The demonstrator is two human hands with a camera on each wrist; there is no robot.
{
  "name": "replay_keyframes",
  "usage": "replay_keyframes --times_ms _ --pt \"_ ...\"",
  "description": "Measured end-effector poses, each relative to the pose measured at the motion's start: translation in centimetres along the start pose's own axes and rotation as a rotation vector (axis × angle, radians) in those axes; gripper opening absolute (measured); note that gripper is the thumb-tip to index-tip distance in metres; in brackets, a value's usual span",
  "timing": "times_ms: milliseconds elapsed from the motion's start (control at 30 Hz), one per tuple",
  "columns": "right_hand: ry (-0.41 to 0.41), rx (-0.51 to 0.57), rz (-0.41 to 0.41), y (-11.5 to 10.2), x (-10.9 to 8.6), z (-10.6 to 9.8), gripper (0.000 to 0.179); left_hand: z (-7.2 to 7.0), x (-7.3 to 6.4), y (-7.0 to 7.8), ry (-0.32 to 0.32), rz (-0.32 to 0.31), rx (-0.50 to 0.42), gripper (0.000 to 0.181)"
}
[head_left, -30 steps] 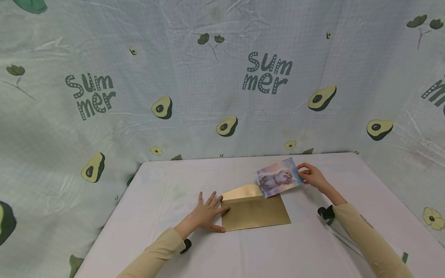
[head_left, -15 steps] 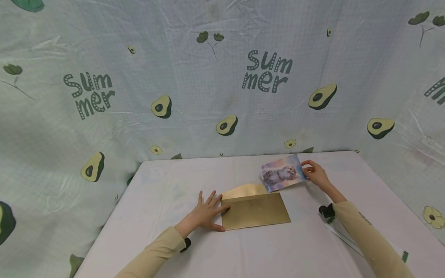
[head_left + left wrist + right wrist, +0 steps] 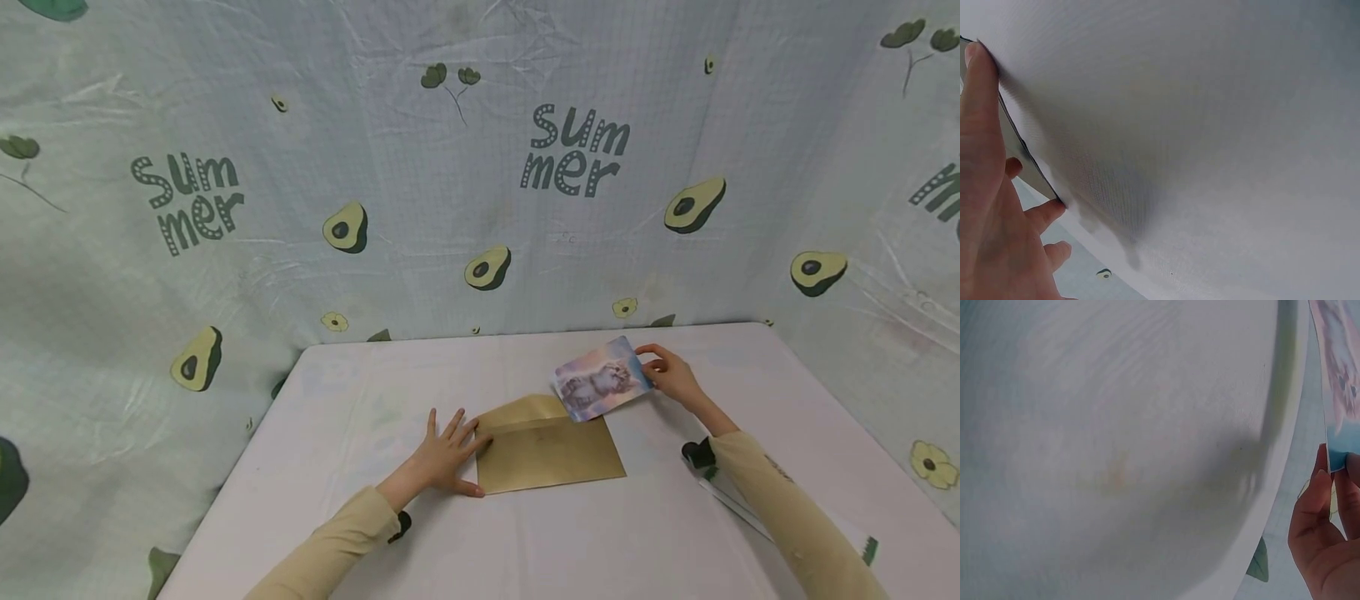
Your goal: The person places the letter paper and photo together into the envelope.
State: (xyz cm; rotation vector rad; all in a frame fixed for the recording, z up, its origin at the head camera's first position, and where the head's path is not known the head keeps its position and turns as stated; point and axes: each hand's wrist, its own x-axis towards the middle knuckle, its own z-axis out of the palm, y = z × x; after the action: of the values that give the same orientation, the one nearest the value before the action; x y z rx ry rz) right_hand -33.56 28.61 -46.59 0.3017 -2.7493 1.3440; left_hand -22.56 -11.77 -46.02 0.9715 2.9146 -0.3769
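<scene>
“Summer” lettering (image 3: 576, 152) 2 times on the backdrop (image 3: 420, 167), plus 1 cut-off word (image 3: 935, 190) at far right

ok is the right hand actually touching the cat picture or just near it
Touching. The right wrist view shows it plainly: the right hand pinches the cat picture by its blue end, with no gap between them.

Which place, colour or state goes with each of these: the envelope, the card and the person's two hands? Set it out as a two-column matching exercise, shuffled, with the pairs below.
Column one
1. Envelope
2. Card
3. Left hand
4. Right hand

Column two
A. Pinching an edge of the card
B. Pink, purple and blue
C. Fingers spread, at the envelope's left edge
D. Gold, with its flap open

Pairs: 1-D, 2-B, 3-C, 4-A
</scene>
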Motion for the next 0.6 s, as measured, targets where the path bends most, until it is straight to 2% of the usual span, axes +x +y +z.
replay_keyframes --times_ms 200,467,600 --pt "-0.045 -0.019 -0.016 -0.29 0.27 0.43 0.033 -0.12 0.01 0.14 -0.004 -0.025 0.019 0.091" --pt "-0.115 -0.009 -0.036 -0.52 0.45 0.94 0.037 -0.08 -0.1 0.14 0.002 -0.023 0.029 0.093" --pt "-0.155 -0.005 -0.022 -0.93 0.55 1.0 0.037 -0.07 -0.12 0.11 0.0 -0.025 0.013 0.093"
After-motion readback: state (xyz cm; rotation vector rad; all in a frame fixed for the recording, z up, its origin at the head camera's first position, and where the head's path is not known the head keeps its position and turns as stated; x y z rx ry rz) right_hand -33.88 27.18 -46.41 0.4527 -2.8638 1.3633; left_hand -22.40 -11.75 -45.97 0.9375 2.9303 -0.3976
